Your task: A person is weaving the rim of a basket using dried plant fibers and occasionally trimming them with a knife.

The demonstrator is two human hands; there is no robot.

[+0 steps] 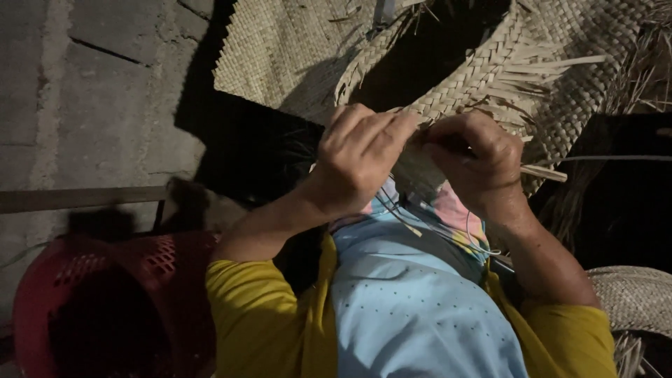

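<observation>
A half-woven palm-leaf basket [483, 66] lies tilted in front of me, its dark opening facing up and loose strips sticking out along its rim. My left hand [360, 154] is closed on the rim's near edge, fingers curled over the weave. My right hand [476, 161] pinches pale leaf strips [542, 171] at the same edge, just beside the left hand. Both forearms come out of yellow sleeves, and thin strands hang down over a light blue cloth [413, 294] on my lap.
A woven mat [280, 49] lies on the concrete floor [91, 98] behind the basket. A red plastic mesh basket [105, 294] stands at lower left. Another woven piece [633, 297] sits at lower right, with loose dry leaf fibres at upper right.
</observation>
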